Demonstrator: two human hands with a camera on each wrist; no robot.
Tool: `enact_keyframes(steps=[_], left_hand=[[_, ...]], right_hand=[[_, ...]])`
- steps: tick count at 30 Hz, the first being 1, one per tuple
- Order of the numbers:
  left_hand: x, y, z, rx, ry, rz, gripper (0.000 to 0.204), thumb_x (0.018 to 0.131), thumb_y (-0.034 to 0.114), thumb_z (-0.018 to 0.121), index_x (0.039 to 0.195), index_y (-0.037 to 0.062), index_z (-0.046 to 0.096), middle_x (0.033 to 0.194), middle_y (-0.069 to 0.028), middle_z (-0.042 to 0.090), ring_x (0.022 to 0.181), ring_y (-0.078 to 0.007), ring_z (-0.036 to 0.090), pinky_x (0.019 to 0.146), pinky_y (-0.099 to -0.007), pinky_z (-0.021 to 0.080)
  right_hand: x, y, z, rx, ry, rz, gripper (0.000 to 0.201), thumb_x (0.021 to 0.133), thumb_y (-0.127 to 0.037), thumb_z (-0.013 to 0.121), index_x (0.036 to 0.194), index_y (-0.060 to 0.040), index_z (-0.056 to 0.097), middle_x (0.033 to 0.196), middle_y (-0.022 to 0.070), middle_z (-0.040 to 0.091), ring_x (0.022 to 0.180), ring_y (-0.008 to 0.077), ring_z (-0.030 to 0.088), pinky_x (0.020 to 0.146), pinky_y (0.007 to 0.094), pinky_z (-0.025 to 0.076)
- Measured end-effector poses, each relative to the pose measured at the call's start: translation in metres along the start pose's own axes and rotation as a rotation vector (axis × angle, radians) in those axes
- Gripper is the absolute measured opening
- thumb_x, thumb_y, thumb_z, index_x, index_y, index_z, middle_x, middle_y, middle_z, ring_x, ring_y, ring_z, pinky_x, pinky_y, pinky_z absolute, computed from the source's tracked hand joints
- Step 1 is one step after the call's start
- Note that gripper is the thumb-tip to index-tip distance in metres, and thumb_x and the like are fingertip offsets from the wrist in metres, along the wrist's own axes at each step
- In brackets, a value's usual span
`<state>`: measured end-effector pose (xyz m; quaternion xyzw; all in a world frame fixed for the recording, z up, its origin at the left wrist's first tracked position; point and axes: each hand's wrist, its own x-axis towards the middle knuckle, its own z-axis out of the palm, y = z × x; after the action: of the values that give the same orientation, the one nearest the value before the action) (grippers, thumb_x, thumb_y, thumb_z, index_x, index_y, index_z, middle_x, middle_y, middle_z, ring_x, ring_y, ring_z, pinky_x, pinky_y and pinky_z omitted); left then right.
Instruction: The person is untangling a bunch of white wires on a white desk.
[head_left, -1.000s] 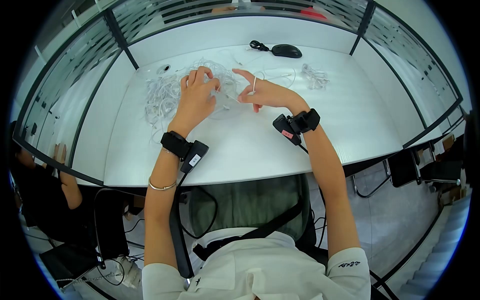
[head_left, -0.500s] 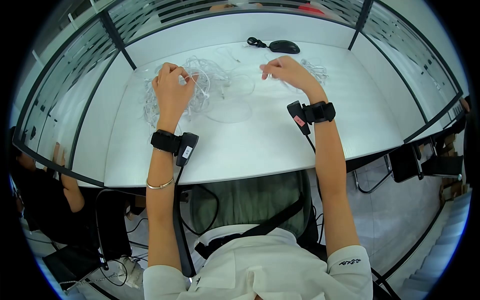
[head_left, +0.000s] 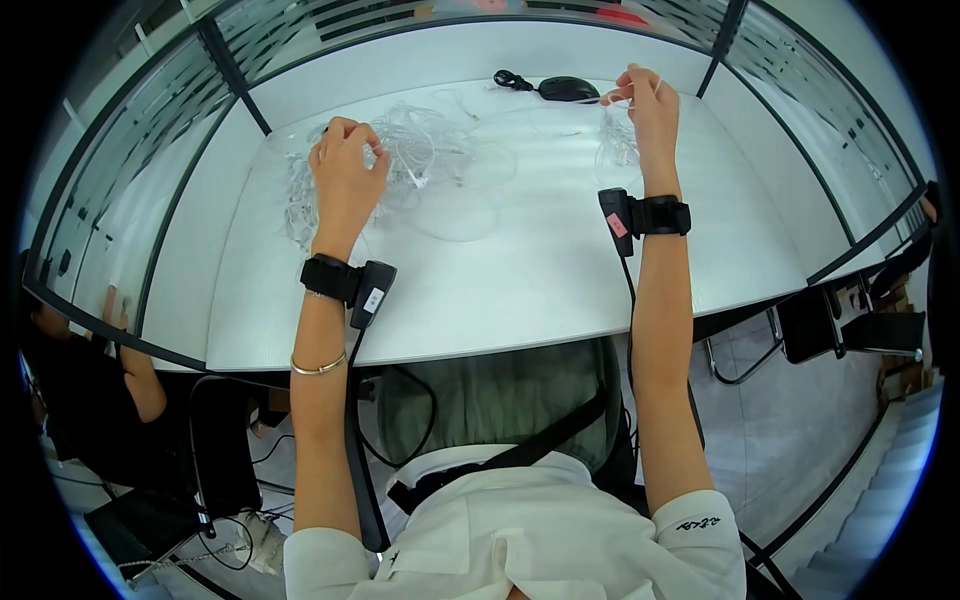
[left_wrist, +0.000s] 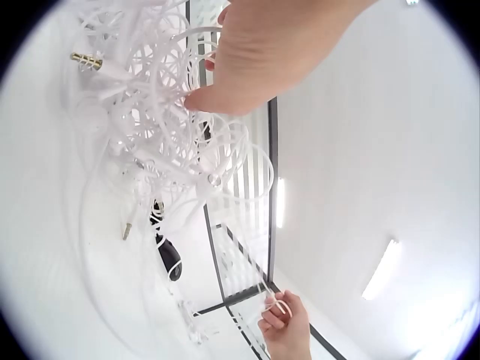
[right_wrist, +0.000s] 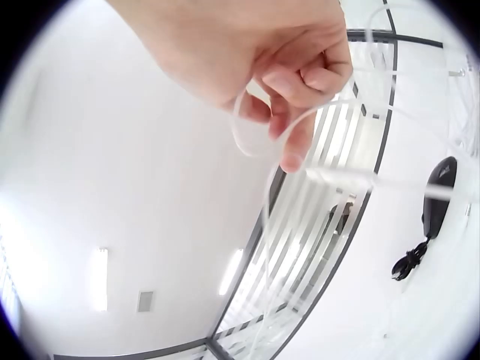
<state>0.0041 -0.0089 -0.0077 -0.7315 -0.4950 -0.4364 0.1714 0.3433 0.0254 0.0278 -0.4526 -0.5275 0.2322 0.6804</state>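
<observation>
A large tangle of white earphone cables (head_left: 415, 150) lies on the left half of the white desk. The left hand (head_left: 347, 180) is over its left part, and in the left wrist view the thumb and fingers of the left hand (left_wrist: 262, 60) pinch strands of the tangle. Raised at the back right, the right hand (head_left: 655, 120) holds a white cable between curled fingers; in the right wrist view this cable (right_wrist: 268, 202) loops around the fingers of the right hand (right_wrist: 262, 67) and hangs down. Beside the right hand lies a smaller cable bundle (head_left: 615, 145), partly hidden by it.
A black mouse (head_left: 568, 90) with its cord coiled stands at the back of the desk. Low partitions with striped glass (head_left: 130, 210) surround the desk. Another person (head_left: 90, 390) sits beyond the left partition.
The right hand has moved away from the tangle to the back right and risen, with a cable in its fingers. The left hand moved left, then stayed over the tangle.
</observation>
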Motion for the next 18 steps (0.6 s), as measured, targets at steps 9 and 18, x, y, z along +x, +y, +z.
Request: enact_keyframes(steps=[9,18], left_hand=[[0.001,-0.004,0.002,-0.108,0.058,-0.17,0.023,0.079,0.013,0.067,0.065,0.0036,0.051,0.073,-0.0059,0.05,0.063,-0.0261,0.051,0.056,-0.0378,0.04],[0.009,0.02,-0.007,-0.013,0.206,0.088,0.007,0.076,0.002,0.061,0.079,0.0073,0.057,0.08,-0.0025,0.056,0.08,-0.0216,0.055,0.086,-0.0374,0.037]], right_hand=[[-0.008,-0.004,-0.003,-0.68,-0.34,0.224,0.051,0.084,-0.055,0.054,0.08,-0.0065,0.067,0.065,0.0038,0.068,0.061,0.0135,0.062,0.063,0.0287,0.047],[-0.021,-0.044,0.006,-0.684,-0.064,0.007,0.066,0.086,-0.063,0.049,0.089,-0.0007,0.07,0.077,0.0107,0.067,0.064,0.022,0.064,0.071,0.0306,0.049]])
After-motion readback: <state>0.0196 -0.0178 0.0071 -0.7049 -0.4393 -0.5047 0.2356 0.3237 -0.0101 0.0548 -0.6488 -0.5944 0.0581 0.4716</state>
